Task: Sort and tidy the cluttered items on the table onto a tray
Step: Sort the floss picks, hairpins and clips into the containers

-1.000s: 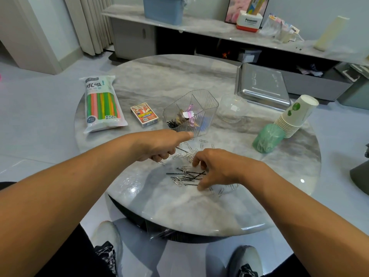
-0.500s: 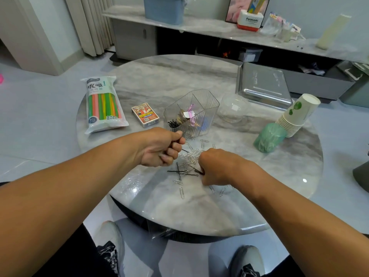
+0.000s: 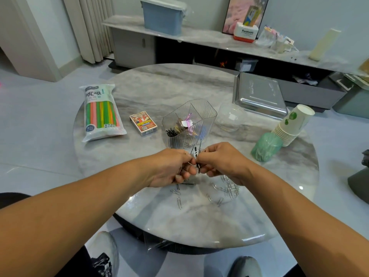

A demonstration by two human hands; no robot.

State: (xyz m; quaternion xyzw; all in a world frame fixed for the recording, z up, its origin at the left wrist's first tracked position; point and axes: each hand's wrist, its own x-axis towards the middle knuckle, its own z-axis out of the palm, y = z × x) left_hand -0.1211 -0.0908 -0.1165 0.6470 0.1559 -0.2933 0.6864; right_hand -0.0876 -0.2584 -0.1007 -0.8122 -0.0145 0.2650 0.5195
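**Separate the pins from the clips before dropping them in**

The bundle of black hairpins (image 3: 196, 156) sits raised above the table, pinched between both hands just in front of the clear divided organizer (image 3: 188, 124). The left hand (image 3: 171, 168) has its fingers curled around several pins and what looks like a silver clip; the right hand (image 3: 219, 160) pinches the same bundle from the other side, fingertips meeting the left's. Exactly how many pieces each hand holds is hard to tell, as the fingers cover most of them.

The step in hand seems to be pulling tangled pins and paper clips apart. It would go best by keeping one hand steady as an anchor and drawing single pieces out lengthwise with the other, rather than tugging sideways, which could spring the thin wires loose. Black pins probably belong with the dark ones already lying in the organizer's near-left compartment.

Loose paper clips (image 3: 229, 189) remain scattered on the table (image 3: 159, 86) below and to the right of the hands, and one hairpin (image 3: 187, 184) lies beneath the left hand. Farther out are the straw pack (image 3: 101, 112), card box (image 3: 143, 123), green roll (image 3: 266, 146), paper cup stack (image 3: 291, 126) and, far right, the metal tray (image 3: 259, 96).
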